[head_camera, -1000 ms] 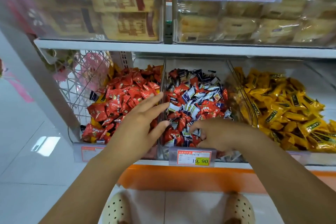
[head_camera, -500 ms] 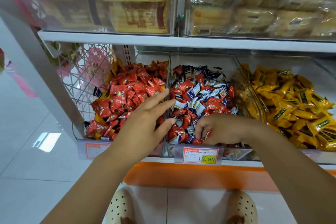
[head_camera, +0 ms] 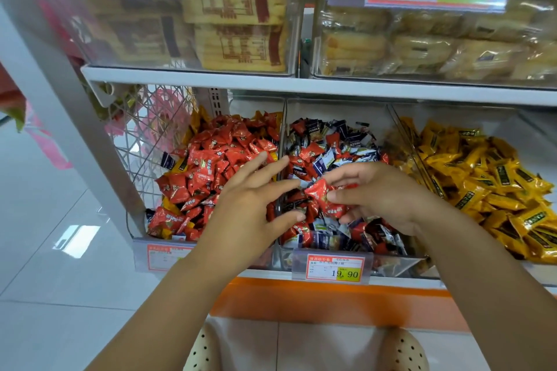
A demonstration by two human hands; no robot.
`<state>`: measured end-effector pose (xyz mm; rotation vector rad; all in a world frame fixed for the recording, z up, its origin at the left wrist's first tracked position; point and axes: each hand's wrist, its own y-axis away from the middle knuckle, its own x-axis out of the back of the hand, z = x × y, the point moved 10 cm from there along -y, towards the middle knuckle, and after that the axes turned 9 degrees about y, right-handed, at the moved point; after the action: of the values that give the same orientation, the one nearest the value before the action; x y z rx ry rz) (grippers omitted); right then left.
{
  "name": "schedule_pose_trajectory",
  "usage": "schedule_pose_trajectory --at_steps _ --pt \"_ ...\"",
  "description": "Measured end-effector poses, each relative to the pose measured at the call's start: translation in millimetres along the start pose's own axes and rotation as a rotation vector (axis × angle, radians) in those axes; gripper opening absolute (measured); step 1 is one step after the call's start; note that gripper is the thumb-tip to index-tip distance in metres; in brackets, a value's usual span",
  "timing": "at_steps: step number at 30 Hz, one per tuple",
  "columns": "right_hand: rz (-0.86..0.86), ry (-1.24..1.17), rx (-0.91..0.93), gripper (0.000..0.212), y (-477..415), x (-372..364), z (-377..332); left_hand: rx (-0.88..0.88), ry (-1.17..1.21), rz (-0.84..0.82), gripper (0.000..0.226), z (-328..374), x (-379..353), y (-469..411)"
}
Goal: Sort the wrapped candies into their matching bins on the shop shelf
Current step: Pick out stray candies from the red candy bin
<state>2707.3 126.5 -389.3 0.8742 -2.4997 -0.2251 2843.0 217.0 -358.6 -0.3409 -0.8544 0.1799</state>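
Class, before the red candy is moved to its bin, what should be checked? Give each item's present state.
1. Right hand pinches the red candy: ok.
2. Left hand open, fingers straight, beside the candy: ok.
3. Left bin holds matching red wrappers: ok.
4. Left bin free of strays: not ok, a dark wrapper lies at its left edge.
5. Middle bin sorted: not ok, red mixed with blue-and-white.
6. Number of candies in the grip: cannot tell.
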Motion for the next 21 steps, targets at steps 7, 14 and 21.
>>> schedule_pose_trajectory --at_steps 7,14,21 --pt "0.168 -0.182 0.279 0.025 -11 -4 -63 0.091 -0.020 0.307 0.040 -18 61 -2" --pt "0.149 0.228 0.534 0.041 -33 -66 -118 0.257 -0.058 0.493 0.038 -56 111 16" --pt "0.241 0.145 0.246 0.032 -26 -7 -77 0.243 -0.019 0.269 0.047 -61 82 9"
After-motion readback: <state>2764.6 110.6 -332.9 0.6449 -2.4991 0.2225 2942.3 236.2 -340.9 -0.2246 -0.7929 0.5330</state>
